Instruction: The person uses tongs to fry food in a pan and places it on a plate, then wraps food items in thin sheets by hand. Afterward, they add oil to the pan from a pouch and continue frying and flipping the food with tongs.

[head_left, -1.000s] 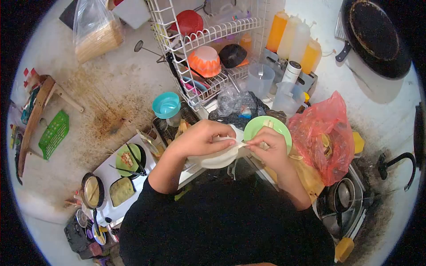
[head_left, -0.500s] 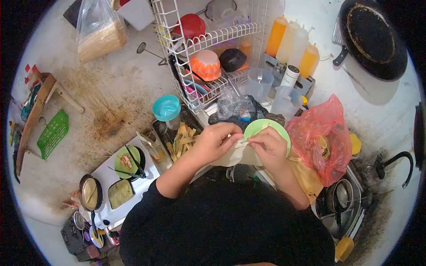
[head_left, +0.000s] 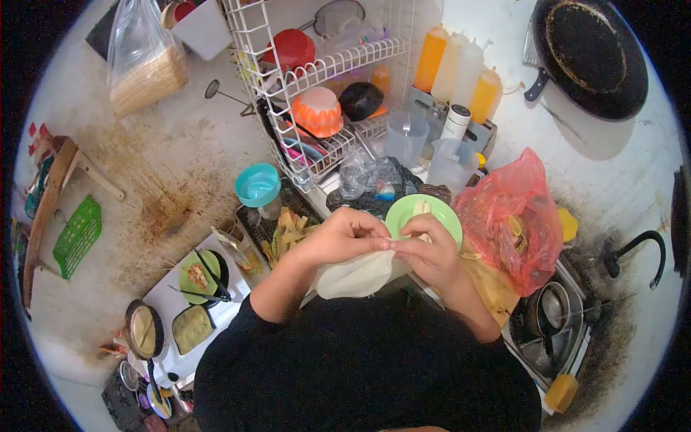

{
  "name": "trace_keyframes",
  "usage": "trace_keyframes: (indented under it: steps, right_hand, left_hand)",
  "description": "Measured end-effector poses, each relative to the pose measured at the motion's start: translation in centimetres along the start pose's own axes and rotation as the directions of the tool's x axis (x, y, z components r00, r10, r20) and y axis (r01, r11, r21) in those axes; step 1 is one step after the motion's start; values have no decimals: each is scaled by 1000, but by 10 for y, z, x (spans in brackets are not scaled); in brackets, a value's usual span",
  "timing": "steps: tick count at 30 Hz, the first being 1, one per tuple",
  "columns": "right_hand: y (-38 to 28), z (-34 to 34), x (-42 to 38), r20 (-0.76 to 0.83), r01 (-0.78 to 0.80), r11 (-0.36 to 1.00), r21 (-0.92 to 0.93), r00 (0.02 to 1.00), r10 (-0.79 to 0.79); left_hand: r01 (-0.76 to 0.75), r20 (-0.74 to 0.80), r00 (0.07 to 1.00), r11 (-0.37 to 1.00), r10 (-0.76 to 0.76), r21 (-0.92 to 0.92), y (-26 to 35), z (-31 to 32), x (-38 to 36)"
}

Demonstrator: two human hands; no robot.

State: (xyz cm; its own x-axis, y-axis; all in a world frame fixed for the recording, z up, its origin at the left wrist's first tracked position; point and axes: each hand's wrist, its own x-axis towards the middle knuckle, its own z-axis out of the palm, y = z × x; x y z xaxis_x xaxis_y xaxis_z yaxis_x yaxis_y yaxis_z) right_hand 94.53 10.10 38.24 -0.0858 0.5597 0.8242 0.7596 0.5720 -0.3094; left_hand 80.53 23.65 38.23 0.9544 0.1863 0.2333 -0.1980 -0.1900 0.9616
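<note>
My left hand [head_left: 351, 236] and my right hand [head_left: 429, 248] meet in front of my body, fingertips pinched together. From them hangs a thin pale sheet [head_left: 358, 276], like a soft dough wrapper, spreading below my left hand; its pinched edge is mostly hidden by the fingers. Just behind my right hand is a light green plate [head_left: 449, 217] with pale strips [head_left: 422, 208] on it. Yellowish peels [head_left: 289, 229] lie in a dark tray beyond my left wrist. Right of my right hand stands a crumpled red plastic bag [head_left: 497, 209] with something yellowish inside.
A white wire rack [head_left: 363, 52] holds bowls at the back. Squeeze bottles [head_left: 430, 59] and clear jugs [head_left: 451, 164] stand right of it. At left are a stove [head_left: 160, 288], small pan [head_left: 144, 330] and green plate with tongs. A sink [head_left: 536, 354] lies at right.
The pale sheet now hangs wider and further left below my left hand. My fingers have come closer together, and the whole view has shifted slightly.
</note>
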Motion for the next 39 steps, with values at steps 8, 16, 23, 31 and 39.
trace_keyframes:
  steps: [8,16,23,31,39]
  right_hand:
    - [13,-2,-22,-6,316,933,-172,947,-322]
    - [3,-9,-37,13,298,932,-208,953,-302]
    - [0,-12,-49,-22,283,895,-346,951,-310]
    - [1,-12,-60,-77,249,882,-400,950,-303]
    - [4,-13,-67,-291,164,924,-345,917,-271]
  left_hand:
    - [61,-114,992,998,-59,17,-6,-6,8]
    - [53,-299,954,989,-10,135,-6,-24,15]
    - [81,-459,885,942,83,326,-8,-42,21]
    - [137,-579,810,929,95,344,-14,-71,35]
    - [146,-626,770,918,129,369,-41,-99,56]
